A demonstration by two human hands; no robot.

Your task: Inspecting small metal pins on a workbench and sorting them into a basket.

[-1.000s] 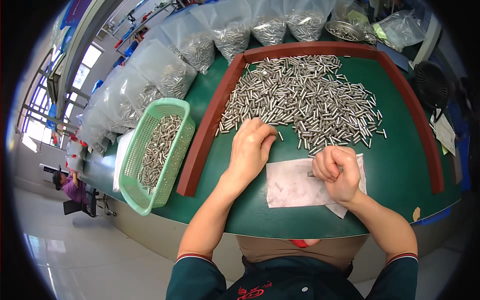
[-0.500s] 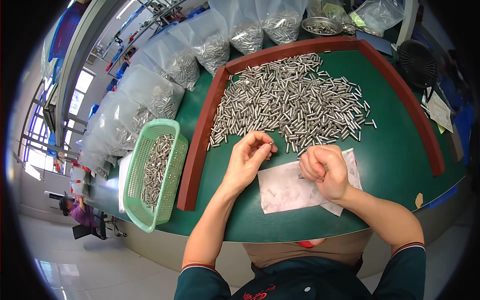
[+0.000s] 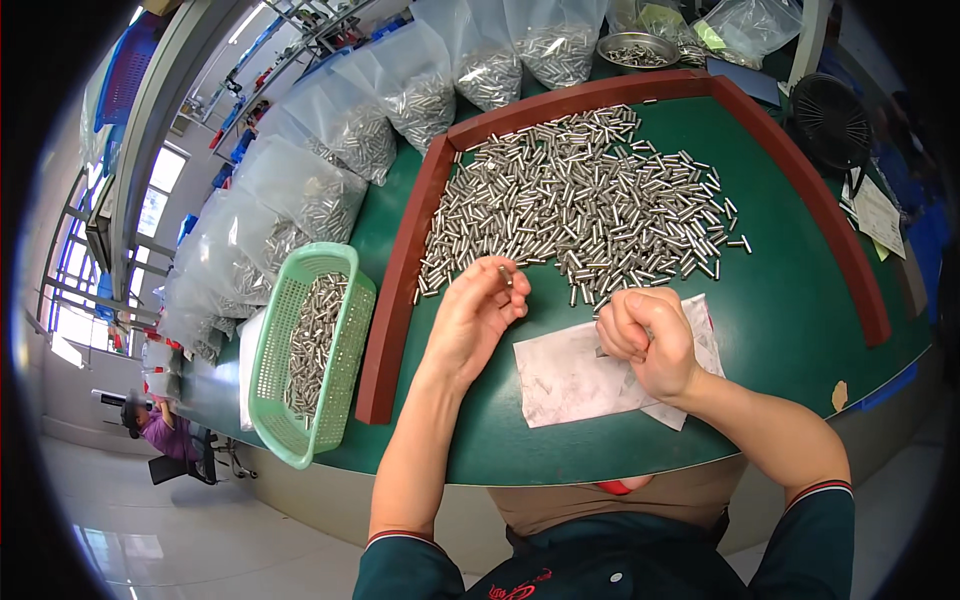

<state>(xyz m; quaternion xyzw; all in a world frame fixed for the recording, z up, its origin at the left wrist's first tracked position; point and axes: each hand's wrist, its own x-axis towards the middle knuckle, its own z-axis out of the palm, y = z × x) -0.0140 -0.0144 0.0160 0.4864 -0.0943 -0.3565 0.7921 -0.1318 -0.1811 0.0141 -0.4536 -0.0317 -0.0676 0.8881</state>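
Note:
My left hand (image 3: 466,330) is just in front of a wide pile of short metal pins (image 3: 585,200). Its palm is turned partly up, and one metal pin (image 3: 506,277) rests in its curled fingers. My right hand (image 3: 655,345) is closed in a fist over a stained whitish cloth or sheet (image 3: 570,385). A small grey piece shows at the fist's lower left edge, but what the fingers enclose is hidden. The loose pins lie on the green tabletop (image 3: 790,300), some close to the right knuckles.
Dark red wooden rails (image 3: 392,310) border the pile. A green plastic basket (image 3: 262,385) with pins stands left of them. Clear bags of pins (image 3: 330,200) line the left and back, near a metal bowl (image 3: 637,36). A black fan (image 3: 830,120) stands at right.
My left hand has turned its palm upward and moved slightly left, its fingers opening a little and showing the pin. My right fist has stayed nearly still.

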